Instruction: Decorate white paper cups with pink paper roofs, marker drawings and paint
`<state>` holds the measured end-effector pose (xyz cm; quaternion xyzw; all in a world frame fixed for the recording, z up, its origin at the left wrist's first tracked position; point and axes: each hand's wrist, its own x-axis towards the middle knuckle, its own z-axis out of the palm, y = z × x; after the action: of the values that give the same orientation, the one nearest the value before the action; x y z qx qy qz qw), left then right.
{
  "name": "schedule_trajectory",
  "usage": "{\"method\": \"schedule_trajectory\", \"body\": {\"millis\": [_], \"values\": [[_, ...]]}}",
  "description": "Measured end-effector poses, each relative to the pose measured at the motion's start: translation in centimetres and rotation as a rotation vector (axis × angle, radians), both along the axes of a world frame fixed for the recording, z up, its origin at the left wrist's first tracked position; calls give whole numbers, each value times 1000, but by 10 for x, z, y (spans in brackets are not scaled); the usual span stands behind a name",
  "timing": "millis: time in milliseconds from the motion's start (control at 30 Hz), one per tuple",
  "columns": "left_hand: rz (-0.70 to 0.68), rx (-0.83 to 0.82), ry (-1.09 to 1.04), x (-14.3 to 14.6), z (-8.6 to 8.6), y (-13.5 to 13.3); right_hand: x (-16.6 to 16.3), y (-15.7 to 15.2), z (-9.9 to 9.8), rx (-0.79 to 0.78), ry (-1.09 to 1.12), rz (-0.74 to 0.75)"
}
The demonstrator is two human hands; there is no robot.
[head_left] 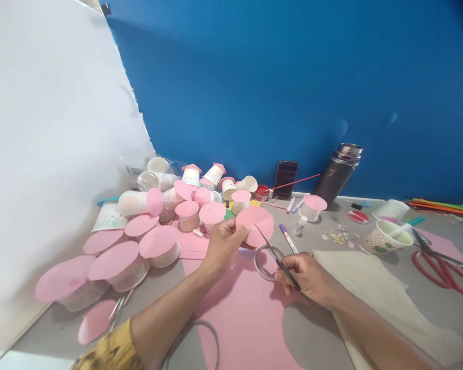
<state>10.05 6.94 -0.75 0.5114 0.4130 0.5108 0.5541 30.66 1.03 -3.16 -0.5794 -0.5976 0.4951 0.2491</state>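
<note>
Left hand (226, 245): thumb and fingers pinch a pink disc (260, 220) above the pink sheet (243, 308). Right hand (304, 275): fingers curl around a slim dark tool (283, 266), its tip at the disc. Printing on the plastic bag (134, 170) is illegible.

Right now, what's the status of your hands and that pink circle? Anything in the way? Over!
Left hand: holding pink circle. Right hand: gripping dark pointed tool. Tip overlaps circle, contact unclear. Nothing visible between; grey ring behind tool.
</note>
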Motion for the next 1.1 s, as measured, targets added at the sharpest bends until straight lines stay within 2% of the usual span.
{"method": "schedule_trajectory", "body": {"millis": [400, 1100], "values": [[-71, -72, -101, -1, -6, 1, 1, 0, -4, 10, 9, 5], [-156, -120, -211, -1, -4, 1, 2, 2, -6, 10, 0, 18]]}}
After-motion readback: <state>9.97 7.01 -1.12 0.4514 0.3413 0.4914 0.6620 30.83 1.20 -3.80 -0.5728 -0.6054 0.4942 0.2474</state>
